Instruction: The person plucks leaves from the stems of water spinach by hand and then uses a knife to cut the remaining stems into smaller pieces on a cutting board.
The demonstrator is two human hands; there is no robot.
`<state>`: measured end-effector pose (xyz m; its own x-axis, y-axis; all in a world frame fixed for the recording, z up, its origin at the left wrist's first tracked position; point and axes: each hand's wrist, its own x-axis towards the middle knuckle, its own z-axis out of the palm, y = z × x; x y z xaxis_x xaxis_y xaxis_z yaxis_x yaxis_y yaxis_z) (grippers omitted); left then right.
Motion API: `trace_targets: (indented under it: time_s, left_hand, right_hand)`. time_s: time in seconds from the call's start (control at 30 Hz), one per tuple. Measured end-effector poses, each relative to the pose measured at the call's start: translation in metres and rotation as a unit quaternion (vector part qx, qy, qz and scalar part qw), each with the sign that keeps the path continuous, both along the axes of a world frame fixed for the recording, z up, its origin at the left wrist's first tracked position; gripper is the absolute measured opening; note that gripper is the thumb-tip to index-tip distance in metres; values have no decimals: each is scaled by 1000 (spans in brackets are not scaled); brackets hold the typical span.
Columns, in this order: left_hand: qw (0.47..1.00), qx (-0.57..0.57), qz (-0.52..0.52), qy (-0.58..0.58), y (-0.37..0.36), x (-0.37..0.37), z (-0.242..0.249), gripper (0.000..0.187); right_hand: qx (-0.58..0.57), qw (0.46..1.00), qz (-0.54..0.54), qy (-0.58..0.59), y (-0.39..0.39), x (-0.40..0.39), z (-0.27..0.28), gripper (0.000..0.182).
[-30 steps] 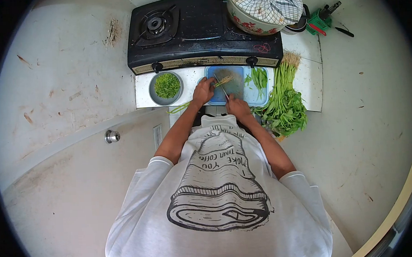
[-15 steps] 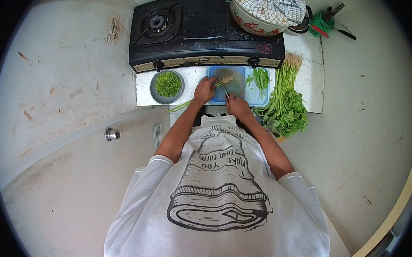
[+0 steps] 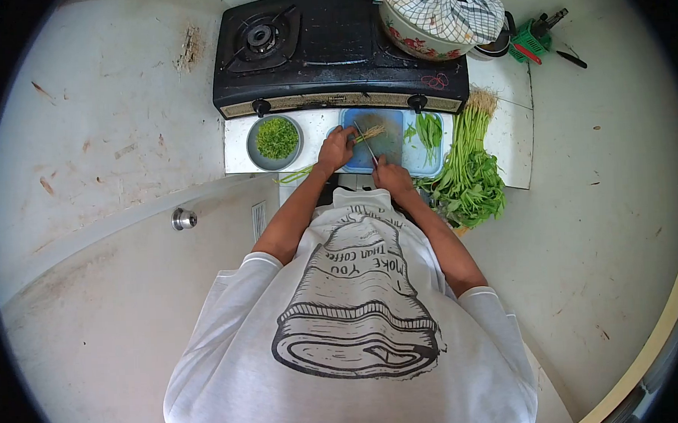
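My left hand (image 3: 337,149) is closed around a thin bunch of green stems (image 3: 299,174), whose pale root ends (image 3: 374,132) stick out to the right over a dark cutting board (image 3: 389,147). In my right hand (image 3: 393,177) is a knife (image 3: 366,142), its blade lying across the stems close to the roots. The board rests in a blue tray (image 3: 446,142). Some cut leaves (image 3: 429,130) lie on the tray's right side. Left of my hands stands a grey bowl (image 3: 300,144) of chopped greens (image 3: 277,138).
A large bundle of rooted leafy greens (image 3: 469,157) lies right of the tray. Behind the counter edge stands a black gas stove (image 3: 333,76) carrying a floral pot (image 3: 422,41) under a checked cloth (image 3: 451,10). A green basket (image 3: 527,41) with utensils sits back right.
Both hands, the knife and the stems keep nearly the same place. Only a slight shift of the camera view shows.
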<state>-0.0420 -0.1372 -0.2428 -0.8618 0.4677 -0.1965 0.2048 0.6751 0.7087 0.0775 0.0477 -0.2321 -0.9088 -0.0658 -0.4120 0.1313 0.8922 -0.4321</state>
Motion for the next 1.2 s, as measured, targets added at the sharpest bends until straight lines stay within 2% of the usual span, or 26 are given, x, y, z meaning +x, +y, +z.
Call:
trace_targets:
  time_s: [0.23, 0.43, 0.73, 0.87, 1.2]
  left_hand:
    - [1000, -7, 4, 6, 2, 2, 6, 22]
    - [1000, -14, -4, -9, 0, -2, 4, 23]
    - [1000, -4, -8, 12, 0, 1, 8, 24]
    - [1000, -16, -10, 7, 1, 0, 6, 24]
    - [1000, -3, -8, 16, 1, 2, 10, 23]
  right_hand:
    - [2, 1000, 14, -16, 11, 19, 16, 35]
    - [-13, 1000, -3, -13, 1, 2, -2, 35]
    - [-18, 999, -2, -38, 8, 10, 21, 36]
    - [0, 1000, -6, -18, 2, -1, -3, 36]
    - [-9, 999, -8, -38, 6, 7, 15, 36]
